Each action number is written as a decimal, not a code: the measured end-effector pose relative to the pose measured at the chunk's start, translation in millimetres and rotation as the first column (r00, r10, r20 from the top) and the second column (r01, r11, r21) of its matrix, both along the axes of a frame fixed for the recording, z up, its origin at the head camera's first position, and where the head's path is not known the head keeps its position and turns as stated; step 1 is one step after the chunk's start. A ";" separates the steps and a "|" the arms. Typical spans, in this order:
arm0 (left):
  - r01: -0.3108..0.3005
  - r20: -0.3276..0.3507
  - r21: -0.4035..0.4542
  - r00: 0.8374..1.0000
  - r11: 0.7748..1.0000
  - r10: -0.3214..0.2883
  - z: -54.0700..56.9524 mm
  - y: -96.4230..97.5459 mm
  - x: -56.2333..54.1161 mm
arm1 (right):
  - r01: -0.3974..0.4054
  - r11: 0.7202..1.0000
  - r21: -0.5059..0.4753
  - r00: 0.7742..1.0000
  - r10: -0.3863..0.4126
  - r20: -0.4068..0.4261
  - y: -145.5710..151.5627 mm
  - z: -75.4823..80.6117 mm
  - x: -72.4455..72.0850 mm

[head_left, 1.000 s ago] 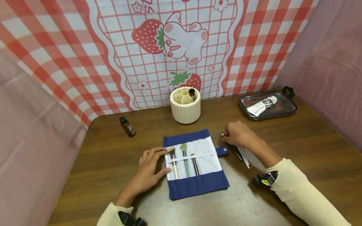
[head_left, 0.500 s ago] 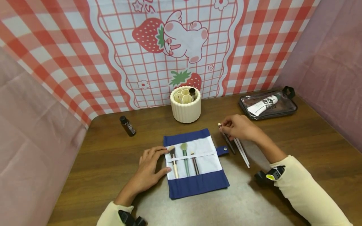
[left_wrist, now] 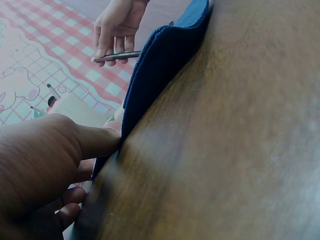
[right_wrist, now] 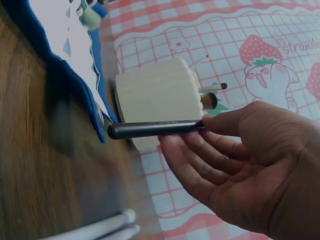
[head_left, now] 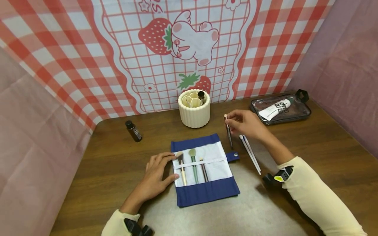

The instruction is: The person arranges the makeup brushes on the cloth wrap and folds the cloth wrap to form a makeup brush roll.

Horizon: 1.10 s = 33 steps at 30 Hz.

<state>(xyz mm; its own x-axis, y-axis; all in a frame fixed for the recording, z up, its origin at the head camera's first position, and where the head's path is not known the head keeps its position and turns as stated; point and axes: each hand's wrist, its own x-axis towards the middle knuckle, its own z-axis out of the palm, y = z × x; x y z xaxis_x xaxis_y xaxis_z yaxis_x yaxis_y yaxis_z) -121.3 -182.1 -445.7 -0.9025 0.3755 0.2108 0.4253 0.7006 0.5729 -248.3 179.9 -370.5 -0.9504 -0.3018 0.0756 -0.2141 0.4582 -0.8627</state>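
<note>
A dark-handled makeup brush (head_left: 228, 131) with a pale tip is pinched between the thumb and fingers of my right hand (head_left: 246, 124), lifted above the table. In the right wrist view the brush handle (right_wrist: 150, 129) points left. My left hand (head_left: 155, 177) rests at the left edge of a blue-and-white brush roll (head_left: 206, 193), its fingers fairly straight on the cloth. Three brushes lie under the roll's elastic band: a tan-handled one (head_left: 183, 173), a green one (head_left: 194, 167) and a short dark one (head_left: 203, 170). Two white-handled brushes (head_left: 250, 154) lie below my right hand.
A cream ribbed holder (head_left: 194, 114) with a few brushes stands at the back. To its left is a small dark bottle (head_left: 133, 131). At the back right lies a clear pouch (head_left: 298, 111) with a white tube (head_left: 274, 110). The roll's snap strap (head_left: 232, 156) sticks out rightward.
My right hand has picked the dark brush up from beside the white-handled ones and moved it up and slightly left, turning it more upright. My left hand has stayed in place.
</note>
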 end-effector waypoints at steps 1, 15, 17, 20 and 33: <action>-0.001 0.002 -0.001 1.000 1.000 0.001 0.2 0.1 -0.1 | -0.005 0.999 -0.035 1.000 0.006 0.012 -1.4 -0.9 -1.3; -0.001 0.009 -0.012 1.000 1.000 0.001 0.7 -0.4 -0.1 | -0.074 0.919 -0.387 0.970 0.157 0.186 -36.0 -13.4 -2.3; 0.000 0.007 -0.014 1.000 1.000 0.000 -0.1 -0.5 -0.3 | -0.078 0.915 -0.397 0.965 0.169 0.201 -40.0 -15.2 -2.0; 0.000 0.008 -0.018 1.000 1.000 0.000 -0.6 -0.8 -0.5 | -0.089 0.909 -0.407 0.958 0.189 0.213 -45.2 -18.9 -2.2; -0.007 0.021 -0.025 1.000 1.000 0.007 2.4 -0.8 -0.1 | -0.126 0.902 -0.412 0.926 0.256 0.277 -60.4 -31.3 2.1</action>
<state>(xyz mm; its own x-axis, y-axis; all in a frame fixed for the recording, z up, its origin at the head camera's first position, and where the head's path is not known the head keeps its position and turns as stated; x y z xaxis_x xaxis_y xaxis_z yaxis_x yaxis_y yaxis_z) -121.4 -182.9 -443.2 -0.9092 0.3742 0.1826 0.4086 0.7176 0.5641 -246.2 119.5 -401.8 -0.8689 -0.4895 -0.0731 0.0504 0.0594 -0.9970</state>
